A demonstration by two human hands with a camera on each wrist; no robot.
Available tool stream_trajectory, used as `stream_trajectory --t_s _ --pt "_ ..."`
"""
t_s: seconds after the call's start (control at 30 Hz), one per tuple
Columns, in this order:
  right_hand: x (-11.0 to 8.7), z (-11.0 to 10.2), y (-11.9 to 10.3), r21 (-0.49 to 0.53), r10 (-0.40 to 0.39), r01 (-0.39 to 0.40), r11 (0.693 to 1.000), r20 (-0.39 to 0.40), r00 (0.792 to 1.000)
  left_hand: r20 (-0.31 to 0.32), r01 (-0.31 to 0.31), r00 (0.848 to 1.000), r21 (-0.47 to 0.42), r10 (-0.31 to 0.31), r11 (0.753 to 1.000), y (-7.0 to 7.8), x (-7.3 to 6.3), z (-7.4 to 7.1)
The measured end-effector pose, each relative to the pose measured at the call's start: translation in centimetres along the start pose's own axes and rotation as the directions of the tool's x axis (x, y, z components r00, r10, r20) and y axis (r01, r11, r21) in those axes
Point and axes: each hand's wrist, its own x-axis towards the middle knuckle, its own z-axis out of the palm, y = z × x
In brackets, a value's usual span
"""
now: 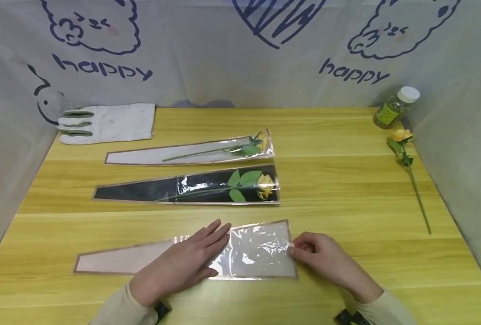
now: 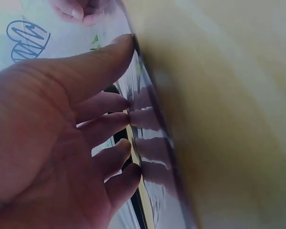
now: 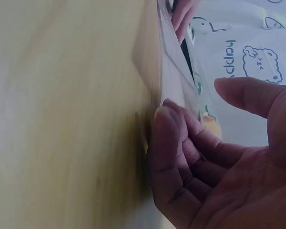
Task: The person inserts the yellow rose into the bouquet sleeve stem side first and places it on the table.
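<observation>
A flower sleeve of clear film with a whitish back lies along the near part of the table, its wide end to the right. My left hand rests flat across its middle, fingers spread toward the far side. At the wide end, my right hand holds the edge with curled fingertips. In the right wrist view those fingers meet the sleeve's edge, while the thumb appears apart from them. Beyond lie a black-backed sleeve and a white-backed sleeve, each holding a yellow rose.
A loose yellow rose lies at the right side. Behind it, in the back right corner, leans a jar with a white lid. A white work glove lies at the back left. Printed cloth walls the table's back and sides.
</observation>
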Motion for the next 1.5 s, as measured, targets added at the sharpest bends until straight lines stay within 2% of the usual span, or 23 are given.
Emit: stream_trajectory --t_s 0.1,0.3,0.47,0.57,0.67,0.73,0.9,1.0,1.1,1.23,1.4,1.5 --pt "0.3 0.0 0.2 0.084 -0.017 0.014 0.996 0.033 0.999 0.004 0.014 1.000 0.000 -0.014 1.000 -0.3 0.1 -0.1" --pt "1.0 -0.1 0.4 0.240 -0.052 0.019 0.971 0.132 0.990 0.012 0.026 1.000 -0.043 -0.025 0.999 -0.7 0.2 -0.3" --pt "1.2 -0.1 0.5 0.239 -0.054 0.022 0.971 0.128 0.990 0.000 0.014 1.000 -0.051 -0.014 0.999 -0.8 0.3 -0.3" --pt "1.3 0.0 0.5 0.213 -0.041 0.021 0.977 0.092 0.995 -0.062 -0.006 0.998 -0.030 0.004 1.000 -0.6 0.8 -0.5" --pt "1.3 0.2 0.5 0.189 -0.030 0.021 0.982 0.045 0.999 -0.144 -0.038 0.989 -0.009 0.036 0.999 0.1 2.0 -1.0" --pt "1.3 0.3 0.4 0.176 -0.026 0.023 0.984 0.017 1.000 -0.178 -0.063 0.982 0.003 0.063 0.998 0.8 3.2 -1.2" --pt "1.4 0.3 0.1 0.145 -0.027 0.030 0.989 -0.019 0.999 -0.179 -0.130 0.973 0.104 0.147 0.986 2.9 6.8 -1.0" --pt "1.5 0.2 0.0 0.133 -0.024 0.028 0.991 -0.026 0.999 -0.173 -0.141 0.970 0.186 0.173 0.972 3.8 8.7 -0.7" --pt "1.5 0.2 0.0 0.142 -0.031 0.034 0.989 -0.020 0.999 -0.174 -0.125 0.971 0.227 0.166 0.966 4.5 10.0 -0.5" --pt "1.5 0.3 0.0 0.145 -0.030 0.033 0.989 -0.025 0.999 -0.183 -0.088 0.974 0.224 0.131 0.971 5.1 11.1 -0.3" --pt "1.4 0.3 -0.1 0.137 -0.021 0.025 0.990 -0.035 0.999 -0.167 -0.025 0.984 0.219 0.062 0.975 5.8 11.7 0.1" --pt "1.3 0.4 -0.3 0.138 -0.023 0.028 0.990 -0.037 0.999 -0.180 0.000 0.983 0.233 0.043 0.972 6.1 11.8 0.3"
